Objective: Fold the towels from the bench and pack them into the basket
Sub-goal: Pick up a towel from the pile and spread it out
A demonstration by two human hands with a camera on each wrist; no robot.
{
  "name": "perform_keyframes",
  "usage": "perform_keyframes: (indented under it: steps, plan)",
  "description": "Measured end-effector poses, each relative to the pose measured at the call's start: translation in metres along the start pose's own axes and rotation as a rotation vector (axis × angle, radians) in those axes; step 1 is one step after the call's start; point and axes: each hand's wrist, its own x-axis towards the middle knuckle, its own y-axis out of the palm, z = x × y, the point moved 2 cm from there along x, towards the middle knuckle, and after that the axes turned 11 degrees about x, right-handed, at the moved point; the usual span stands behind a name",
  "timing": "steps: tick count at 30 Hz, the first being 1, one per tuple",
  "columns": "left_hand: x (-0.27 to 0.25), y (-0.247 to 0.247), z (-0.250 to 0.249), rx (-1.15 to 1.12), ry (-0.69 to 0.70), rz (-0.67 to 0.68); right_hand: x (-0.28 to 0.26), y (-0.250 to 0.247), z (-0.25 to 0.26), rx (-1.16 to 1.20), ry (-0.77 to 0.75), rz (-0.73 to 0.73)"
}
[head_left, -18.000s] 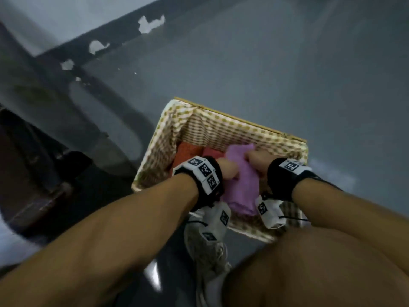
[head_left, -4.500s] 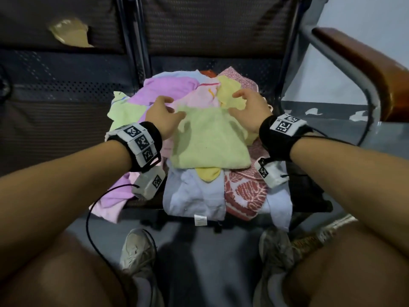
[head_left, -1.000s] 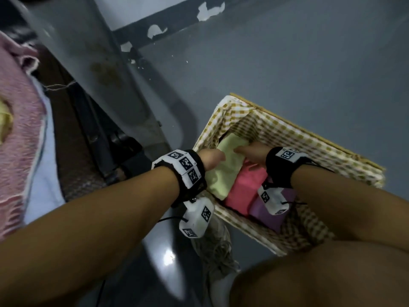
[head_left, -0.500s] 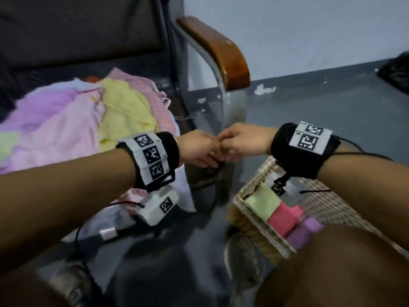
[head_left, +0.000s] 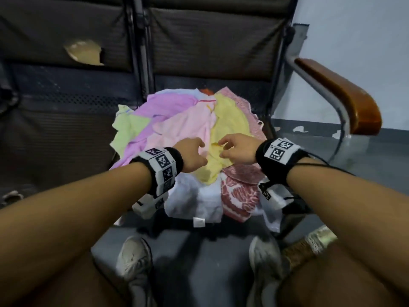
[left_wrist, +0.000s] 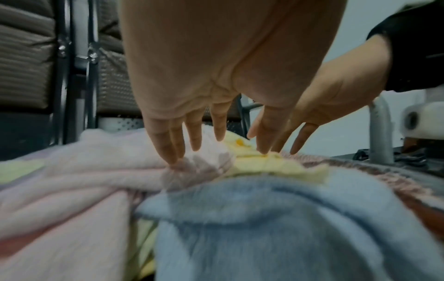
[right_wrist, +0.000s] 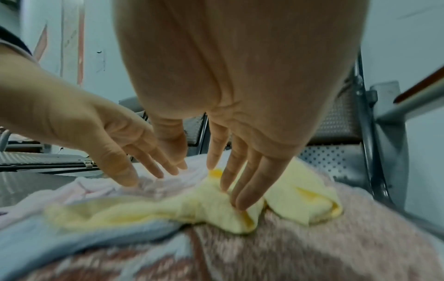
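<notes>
- I note the heap of towels [head_left: 194, 134] lies on the perforated metal bench [head_left: 66, 129]; a wooden armrest [head_left: 340, 96] curves along its right side, and a corner of the wicker basket [head_left: 314, 242] shows by my right shoe.
- Left hand [head_left: 192, 155]: fingers straight, spread, tips on the fluffy pink towel [left_wrist: 100, 155], gripping nothing.
- Right hand [head_left: 238, 149]: fingers extended, tips pressing the crumpled yellow towel [right_wrist: 192, 205], nothing held.
- Blue towel [left_wrist: 264, 218] drapes over the bench's front edge.

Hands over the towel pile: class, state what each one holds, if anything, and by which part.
Nothing is held. The left hand has straight fingertips touching the pink towel; the right hand has straight fingertips resting on the yellow towel. Neither pinches cloth.
</notes>
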Motion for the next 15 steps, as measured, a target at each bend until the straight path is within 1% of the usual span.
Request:
perform_keyframes:
  steps: [3,5,6,8,10,12,13,15]
  plan:
    - [0.012,0.016,0.017,0.141,-0.008,0.054,0.014,0.016,-0.016,0.015,-0.018,0.008]
    - [0.020,0.019,0.023,0.195,-0.001,0.041,0.024,0.017,-0.021,-0.055,-0.045,-0.047]
    - [0.024,0.018,0.024,0.188,-0.007,0.020,0.030,0.014,-0.024,-0.100,-0.052,-0.098]
    - [0.029,0.018,0.026,0.160,-0.021,-0.004,0.039,0.011,-0.029,-0.172,-0.014,-0.169]
    - [0.030,0.020,0.025,0.159,-0.015,0.013,0.048,0.011,-0.037,-0.209,0.037,-0.168]
    - [0.030,0.023,0.023,0.166,0.003,0.018,0.055,0.010,-0.041,-0.285,0.032,-0.140]
    - [0.030,0.022,0.022,0.154,0.005,0.009,0.057,0.007,-0.041,-0.313,0.021,-0.163]
    - [0.030,0.020,0.020,0.120,0.009,-0.033,0.059,-0.002,-0.036,-0.272,-0.014,-0.272]
